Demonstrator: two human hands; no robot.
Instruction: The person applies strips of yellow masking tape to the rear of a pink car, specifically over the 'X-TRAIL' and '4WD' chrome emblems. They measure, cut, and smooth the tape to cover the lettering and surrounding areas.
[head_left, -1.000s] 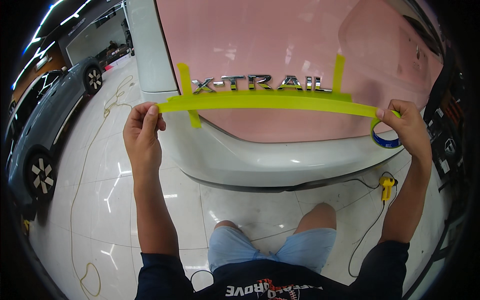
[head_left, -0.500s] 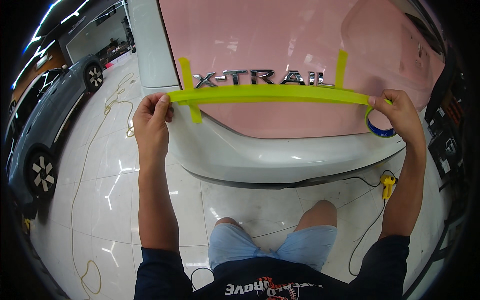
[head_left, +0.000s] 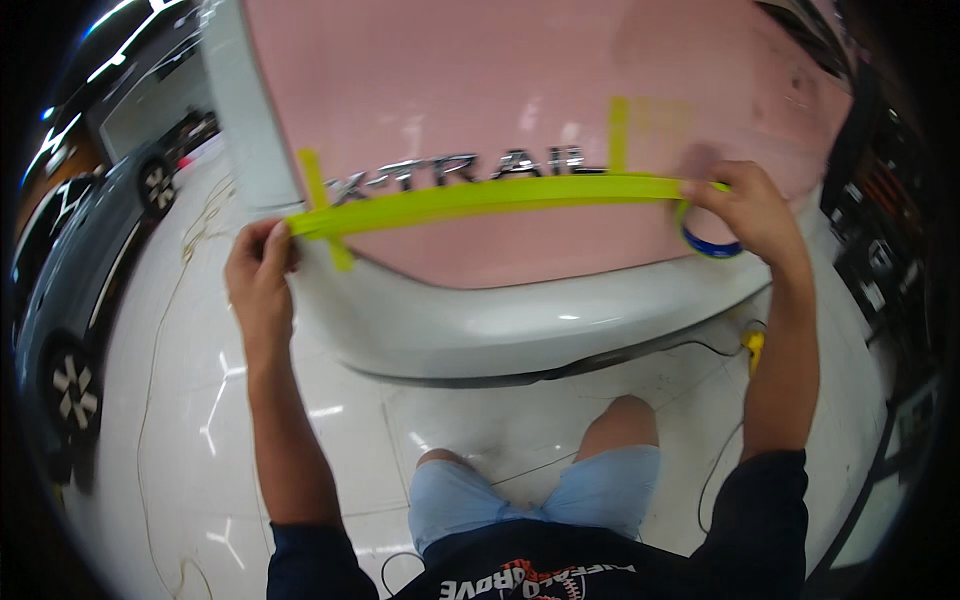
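On the tailgate panel (head_left: 420, 90), the lettering (head_left: 462, 168) is flanked by a left tape piece (head_left: 313, 180) and a right tape piece (head_left: 619, 135). Just below the lettering, a tape strip (head_left: 490, 204) is held between the left hand (head_left: 262, 262), to its lower left, and the right hand (head_left: 745, 208), to its right, where the tape roll (head_left: 712, 247) is held. Farther below the lettering, the bumper (head_left: 540, 322) is seen. A parked car (head_left: 95, 240) is placed far to its left, a corded tool (head_left: 754, 347) to its lower right.

Stretched yellow tape (head_left: 490, 204) is blocking the way up from the white bumper (head_left: 510, 325) to the chrome letters (head_left: 457, 168), with upright tape strips (head_left: 618, 135) flanking them. Pink panel (head_left: 450, 70) above is leaving loads of room; under the right hand (head_left: 738, 203), the tape roll (head_left: 712, 248) is kinda hogging space.
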